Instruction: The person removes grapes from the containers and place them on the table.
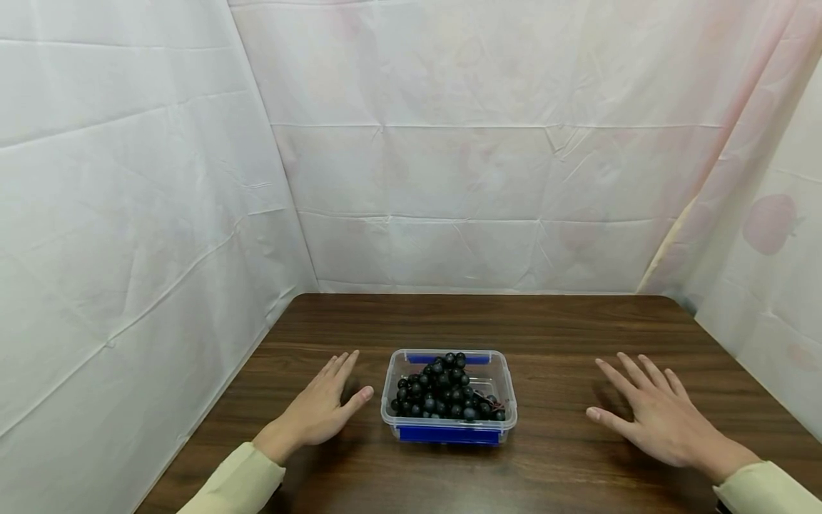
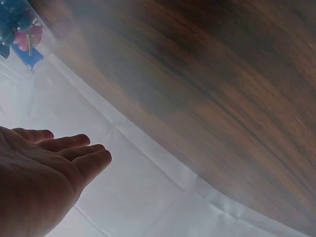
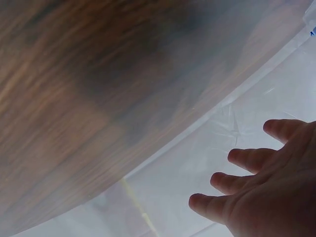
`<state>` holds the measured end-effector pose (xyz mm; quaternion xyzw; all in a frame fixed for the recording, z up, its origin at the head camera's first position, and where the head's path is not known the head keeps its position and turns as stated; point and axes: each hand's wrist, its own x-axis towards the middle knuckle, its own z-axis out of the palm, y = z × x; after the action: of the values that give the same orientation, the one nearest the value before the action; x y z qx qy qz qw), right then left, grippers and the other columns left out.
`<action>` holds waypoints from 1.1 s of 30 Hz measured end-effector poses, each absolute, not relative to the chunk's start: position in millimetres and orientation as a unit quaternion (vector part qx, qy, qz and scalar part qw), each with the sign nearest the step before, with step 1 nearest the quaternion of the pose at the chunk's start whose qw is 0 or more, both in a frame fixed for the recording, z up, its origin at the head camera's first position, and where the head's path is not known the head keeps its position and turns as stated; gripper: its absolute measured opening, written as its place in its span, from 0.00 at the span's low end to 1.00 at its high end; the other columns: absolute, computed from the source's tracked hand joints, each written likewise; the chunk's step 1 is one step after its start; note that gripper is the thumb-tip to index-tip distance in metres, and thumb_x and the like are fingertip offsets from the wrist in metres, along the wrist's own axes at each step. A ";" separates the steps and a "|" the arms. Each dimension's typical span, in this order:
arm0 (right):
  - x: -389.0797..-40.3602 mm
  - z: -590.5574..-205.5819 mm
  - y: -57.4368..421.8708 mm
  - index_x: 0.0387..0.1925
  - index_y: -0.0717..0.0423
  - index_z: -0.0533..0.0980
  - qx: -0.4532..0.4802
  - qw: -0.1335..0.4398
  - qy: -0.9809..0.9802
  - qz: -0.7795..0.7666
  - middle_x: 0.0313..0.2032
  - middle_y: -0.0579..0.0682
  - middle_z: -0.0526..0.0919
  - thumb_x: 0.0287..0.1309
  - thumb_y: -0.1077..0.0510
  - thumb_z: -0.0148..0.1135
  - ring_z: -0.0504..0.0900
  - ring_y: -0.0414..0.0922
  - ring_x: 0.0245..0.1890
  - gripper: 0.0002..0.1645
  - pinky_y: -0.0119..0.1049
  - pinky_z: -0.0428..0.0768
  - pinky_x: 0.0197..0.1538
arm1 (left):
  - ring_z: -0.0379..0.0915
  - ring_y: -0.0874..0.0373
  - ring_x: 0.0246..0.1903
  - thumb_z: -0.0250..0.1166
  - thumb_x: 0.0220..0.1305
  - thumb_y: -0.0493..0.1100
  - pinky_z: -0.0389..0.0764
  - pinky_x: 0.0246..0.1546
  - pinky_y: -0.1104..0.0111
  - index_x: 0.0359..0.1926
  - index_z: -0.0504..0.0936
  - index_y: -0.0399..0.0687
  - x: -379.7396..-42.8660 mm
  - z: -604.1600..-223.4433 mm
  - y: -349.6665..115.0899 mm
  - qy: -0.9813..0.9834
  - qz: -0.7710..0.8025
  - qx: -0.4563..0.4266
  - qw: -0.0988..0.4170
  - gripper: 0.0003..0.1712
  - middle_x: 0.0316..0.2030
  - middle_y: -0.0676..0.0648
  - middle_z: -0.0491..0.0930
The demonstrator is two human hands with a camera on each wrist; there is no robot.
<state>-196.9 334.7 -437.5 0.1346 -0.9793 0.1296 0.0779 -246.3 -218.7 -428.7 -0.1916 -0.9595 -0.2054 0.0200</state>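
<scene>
A clear plastic box (image 1: 449, 423) with blue latches (image 1: 449, 435) stands on the brown table, holding a heap of black grapes (image 1: 439, 389). Reddish stems show at the heap's right side. To the left of the box is my left hand (image 1: 317, 407), fingers straight and thumb pointing toward the box's side, with a gap between. My right hand (image 1: 661, 421) is farther off on the box's right, fingers spread and holding nothing. In the left wrist view, part of the grapes (image 2: 15, 22) appears in the top corner beyond the extended left hand (image 2: 44, 173).
The dark wood-grain table (image 1: 546, 321) ends at a back edge with rounded corners. White creased sheets (image 1: 462, 171) hang behind it and along both sides. Faint pink fruit prints (image 1: 768, 224) mark the right sheet.
</scene>
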 end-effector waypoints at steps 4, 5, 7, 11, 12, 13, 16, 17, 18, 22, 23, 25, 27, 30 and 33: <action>-196.4 -436.4 332.3 0.83 0.44 0.49 0.137 0.079 -0.978 0.133 0.78 0.71 0.48 0.68 0.30 0.56 0.43 0.77 0.74 0.52 0.75 0.23 0.67 | 0.41 0.40 0.79 0.46 0.73 0.73 0.52 0.74 0.39 0.83 0.44 0.51 -246.1 -428.0 -215.7 -0.956 -0.221 -0.193 0.017 0.51 0.80 0.40 0.47; -196.2 -436.1 331.7 0.83 0.44 0.49 0.138 0.080 -0.978 0.133 0.78 0.71 0.48 0.68 0.31 0.56 0.43 0.77 0.74 0.52 0.75 0.23 0.68 | 0.42 0.40 0.79 0.46 0.73 0.73 0.52 0.73 0.39 0.83 0.45 0.51 -246.1 -428.1 -214.8 -0.955 -0.225 -0.194 0.017 0.50 0.80 0.41 0.48; -195.9 -435.8 330.6 0.83 0.44 0.49 0.139 0.082 -0.978 0.134 0.78 0.71 0.48 0.68 0.30 0.56 0.43 0.77 0.74 0.52 0.75 0.23 0.68 | 0.43 0.41 0.79 0.47 0.74 0.72 0.53 0.73 0.39 0.83 0.45 0.52 -246.0 -428.3 -213.4 -0.953 -0.233 -0.195 0.016 0.49 0.80 0.42 0.48; -195.6 -435.2 328.8 0.83 0.44 0.49 0.141 0.082 -0.977 0.135 0.78 0.70 0.48 0.68 0.30 0.56 0.43 0.76 0.74 0.52 0.74 0.23 0.68 | 0.45 0.42 0.78 0.47 0.75 0.70 0.54 0.73 0.39 0.83 0.46 0.53 -246.3 -429.4 -210.3 -0.951 -0.241 -0.195 0.017 0.48 0.80 0.43 0.50; -195.6 -435.1 328.4 0.83 0.44 0.49 0.141 0.082 -0.977 0.136 0.78 0.70 0.48 0.68 0.30 0.56 0.43 0.76 0.74 0.52 0.74 0.22 0.68 | 0.45 0.42 0.78 0.48 0.75 0.70 0.55 0.73 0.39 0.83 0.46 0.53 -246.2 -429.5 -209.5 -0.950 -0.243 -0.195 0.017 0.47 0.80 0.43 0.50; -195.5 -435.0 328.1 0.83 0.44 0.49 0.141 0.081 -0.977 0.137 0.78 0.70 0.48 0.68 0.30 0.56 0.43 0.76 0.74 0.52 0.74 0.23 0.68 | 0.46 0.43 0.78 0.47 0.75 0.70 0.55 0.73 0.39 0.83 0.46 0.53 -246.2 -429.6 -208.6 -0.950 -0.244 -0.194 0.017 0.47 0.80 0.43 0.50; -195.4 -434.9 327.2 0.83 0.44 0.49 0.141 0.081 -0.977 0.137 0.78 0.70 0.48 0.68 0.30 0.56 0.43 0.76 0.74 0.52 0.74 0.23 0.68 | 0.48 0.44 0.78 0.47 0.75 0.70 0.56 0.73 0.41 0.83 0.47 0.53 -245.8 -429.1 -205.7 -0.948 -0.250 -0.194 0.015 0.47 0.80 0.45 0.51; -195.3 -435.0 327.0 0.83 0.44 0.50 0.141 0.082 -0.977 0.137 0.78 0.70 0.48 0.68 0.30 0.56 0.43 0.76 0.74 0.52 0.74 0.23 0.68 | 0.49 0.44 0.78 0.47 0.75 0.70 0.57 0.73 0.42 0.83 0.47 0.53 -245.5 -429.1 -204.7 -0.948 -0.252 -0.195 0.014 0.47 0.80 0.45 0.51; -195.2 -435.2 326.8 0.83 0.44 0.50 0.142 0.083 -0.977 0.137 0.78 0.70 0.48 0.68 0.30 0.56 0.43 0.76 0.74 0.52 0.74 0.23 0.68 | 0.50 0.44 0.77 0.47 0.75 0.70 0.57 0.73 0.42 0.83 0.48 0.53 -245.3 -429.2 -203.7 -0.947 -0.255 -0.195 0.012 0.47 0.80 0.45 0.51; -195.3 -435.9 325.9 0.83 0.44 0.50 0.143 0.085 -0.976 0.138 0.78 0.70 0.49 0.68 0.30 0.56 0.43 0.76 0.75 0.52 0.75 0.24 0.68 | 0.52 0.44 0.76 0.47 0.76 0.68 0.58 0.74 0.44 0.82 0.50 0.50 -244.5 -429.7 -200.1 -0.944 -0.265 -0.197 0.009 0.45 0.79 0.44 0.53; -195.5 -436.1 325.7 0.83 0.44 0.50 0.143 0.085 -0.976 0.138 0.78 0.70 0.49 0.68 0.30 0.56 0.43 0.76 0.75 0.52 0.75 0.24 0.68 | 0.52 0.45 0.76 0.48 0.77 0.67 0.58 0.74 0.45 0.82 0.50 0.50 -244.3 -429.8 -199.1 -0.943 -0.268 -0.197 0.008 0.45 0.79 0.44 0.53; -195.8 -436.7 325.4 0.83 0.44 0.50 0.143 0.084 -0.976 0.139 0.78 0.70 0.49 0.68 0.30 0.56 0.43 0.76 0.75 0.52 0.74 0.24 0.68 | 0.53 0.45 0.76 0.48 0.77 0.67 0.58 0.74 0.45 0.82 0.51 0.49 -244.3 -430.1 -197.4 -0.942 -0.272 -0.197 0.010 0.44 0.79 0.44 0.54; -196.0 -437.2 325.2 0.83 0.44 0.50 0.142 0.082 -0.976 0.140 0.78 0.70 0.49 0.68 0.30 0.57 0.43 0.76 0.75 0.52 0.74 0.23 0.68 | 0.53 0.45 0.76 0.48 0.77 0.66 0.58 0.74 0.46 0.82 0.52 0.49 -244.0 -429.5 -195.4 -0.940 -0.277 -0.197 0.011 0.44 0.79 0.44 0.54; -196.1 -437.6 324.9 0.83 0.44 0.50 0.142 0.080 -0.976 0.143 0.78 0.70 0.49 0.68 0.30 0.57 0.43 0.76 0.75 0.52 0.75 0.24 0.68 | 0.54 0.45 0.76 0.47 0.78 0.66 0.58 0.74 0.45 0.82 0.52 0.48 -243.3 -428.8 -192.6 -0.937 -0.285 -0.201 0.014 0.43 0.78 0.44 0.56; -196.1 -437.7 324.1 0.83 0.44 0.49 0.142 0.079 -0.976 0.146 0.78 0.70 0.49 0.68 0.30 0.57 0.43 0.76 0.75 0.52 0.75 0.24 0.68 | 0.55 0.44 0.75 0.47 0.79 0.64 0.58 0.73 0.44 0.81 0.53 0.47 -241.7 -428.0 -190.1 -0.933 -0.295 -0.207 0.014 0.41 0.78 0.44 0.57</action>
<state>-196.1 324.1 -437.7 0.1423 -0.9759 0.1455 0.0786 -241.7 -190.1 -428.0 -0.2070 -0.9326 -0.2951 0.0144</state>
